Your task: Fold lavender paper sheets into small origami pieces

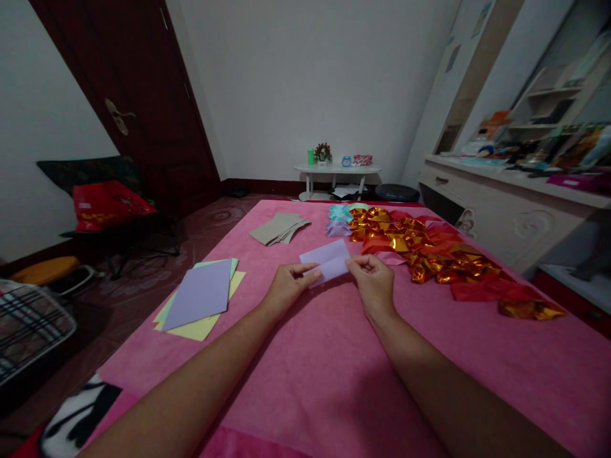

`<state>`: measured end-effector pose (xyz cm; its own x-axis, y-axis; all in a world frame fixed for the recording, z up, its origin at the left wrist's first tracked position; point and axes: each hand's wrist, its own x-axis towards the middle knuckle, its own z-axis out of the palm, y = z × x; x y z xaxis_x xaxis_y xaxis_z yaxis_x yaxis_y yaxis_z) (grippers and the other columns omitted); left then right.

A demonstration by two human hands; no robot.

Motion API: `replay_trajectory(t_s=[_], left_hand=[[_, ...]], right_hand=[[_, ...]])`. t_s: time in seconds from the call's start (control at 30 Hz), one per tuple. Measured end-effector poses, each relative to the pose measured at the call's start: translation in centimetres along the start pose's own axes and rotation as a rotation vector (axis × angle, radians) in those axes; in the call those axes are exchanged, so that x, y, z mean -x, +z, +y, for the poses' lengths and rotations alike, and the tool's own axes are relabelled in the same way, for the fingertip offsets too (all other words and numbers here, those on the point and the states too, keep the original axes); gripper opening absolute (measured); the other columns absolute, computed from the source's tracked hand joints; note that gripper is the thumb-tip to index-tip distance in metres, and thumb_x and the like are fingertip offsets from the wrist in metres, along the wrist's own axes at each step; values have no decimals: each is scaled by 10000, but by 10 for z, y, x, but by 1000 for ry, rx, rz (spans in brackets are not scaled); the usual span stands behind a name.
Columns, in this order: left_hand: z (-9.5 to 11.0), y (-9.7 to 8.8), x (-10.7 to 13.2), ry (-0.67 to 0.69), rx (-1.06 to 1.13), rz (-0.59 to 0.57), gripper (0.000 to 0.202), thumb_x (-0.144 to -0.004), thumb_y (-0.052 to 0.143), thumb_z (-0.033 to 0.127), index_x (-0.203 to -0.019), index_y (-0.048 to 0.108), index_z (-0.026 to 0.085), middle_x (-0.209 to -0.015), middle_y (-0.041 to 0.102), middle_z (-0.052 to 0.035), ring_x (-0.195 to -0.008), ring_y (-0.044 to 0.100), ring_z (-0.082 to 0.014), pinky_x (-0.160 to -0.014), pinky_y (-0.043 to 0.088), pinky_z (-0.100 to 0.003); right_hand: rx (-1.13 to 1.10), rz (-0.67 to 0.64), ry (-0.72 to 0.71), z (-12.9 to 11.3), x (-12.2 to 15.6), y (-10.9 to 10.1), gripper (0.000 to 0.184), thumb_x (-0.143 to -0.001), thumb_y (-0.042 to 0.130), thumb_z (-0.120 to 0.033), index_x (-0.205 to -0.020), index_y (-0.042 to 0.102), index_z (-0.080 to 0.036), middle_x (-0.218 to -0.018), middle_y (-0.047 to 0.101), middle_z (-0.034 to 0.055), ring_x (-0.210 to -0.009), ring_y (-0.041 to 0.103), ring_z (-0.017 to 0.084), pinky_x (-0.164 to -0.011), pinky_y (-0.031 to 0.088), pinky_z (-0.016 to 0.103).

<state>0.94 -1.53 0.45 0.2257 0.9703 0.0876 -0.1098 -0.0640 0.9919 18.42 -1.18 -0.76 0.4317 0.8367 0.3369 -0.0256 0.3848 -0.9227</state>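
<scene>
A sheet of pale purple paper (329,259) with a crease across it is held up over the pink cloth (305,369). My left hand (289,284) pinches its left edge, thumb on top. At the right edge, the fingers of my right hand (373,280) are closed on the same paper. To the left lies a stack of coloured paper (200,294), purple uppermost, with green and yellow showing beneath. Grey-beige sheets (278,229) lie fanned out beyond my left hand. Past my right hand are rows of folded shiny gold and red pieces (429,251), with purple and blue paper ones (338,219) at their left end.
A low white table (337,169) with a small potted plant stands against the far wall. On the right is a cluttered dresser (506,191). A chair holding a red bag (112,205) stands at left, near the dark door (114,83).
</scene>
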Motion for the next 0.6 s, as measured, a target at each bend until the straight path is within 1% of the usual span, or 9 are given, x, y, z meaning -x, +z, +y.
replay_trajectory(t_s=[0.1, 0.17, 0.23, 0.4, 0.5, 0.6], left_hand=[[-1, -1, 0, 2, 4, -22, 438, -574, 816, 369, -922, 754, 111, -768, 719, -75, -602, 568, -117, -570, 424, -215], [-2, -1, -1, 4, -3, -12, 389, -594, 803, 375, -888, 762, 123, -766, 722, -69, -629, 576, -126, -592, 423, -219], [-3, -2, -1, 10, -14, 16, 349, -620, 784, 382, -864, 766, 133, -766, 723, -64, -639, 576, -129, -596, 418, -221], [-5, -2, -3, 32, -73, 38, 304, -607, 791, 369, -806, 770, 140, -731, 719, -56, -599, 562, -127, -572, 406, -226], [-7, -3, -4, 36, -88, 86, 283, -611, 784, 379, -749, 766, 133, -675, 702, -47, -565, 543, -117, -544, 385, -218], [-8, -3, -6, 46, -64, 146, 273, -616, 778, 386, -702, 754, 128, -648, 687, -40, -558, 537, -111, -542, 380, -215]], right_hand=[[2, 18, 18, -1, 0, 0, 126, -645, 719, -270, -677, 651, -168, -692, 675, 9, -611, 587, 142, -610, 469, 268], [-16, 11, 35, -1, 0, -1, 138, -641, 726, -279, -679, 652, -170, -699, 676, 10, -619, 587, 144, -613, 468, 269], [-42, -23, 48, -1, 0, -1, 147, -644, 732, -287, -690, 651, -173, -700, 670, 5, -630, 587, 144, -618, 466, 264], [-39, -142, 30, 1, 1, -2, 180, -698, 702, -352, -755, 667, -185, -708, 650, -12, -665, 585, 147, -629, 455, 253], [-2, -156, 26, 1, 1, -3, 195, -709, 687, -376, -736, 683, -183, -718, 659, -7, -682, 586, 157, -641, 455, 261], [4, -149, 42, 3, 1, -4, 166, -689, 698, -350, -695, 696, -184, -812, 691, 14, -765, 610, 179, -704, 469, 283]])
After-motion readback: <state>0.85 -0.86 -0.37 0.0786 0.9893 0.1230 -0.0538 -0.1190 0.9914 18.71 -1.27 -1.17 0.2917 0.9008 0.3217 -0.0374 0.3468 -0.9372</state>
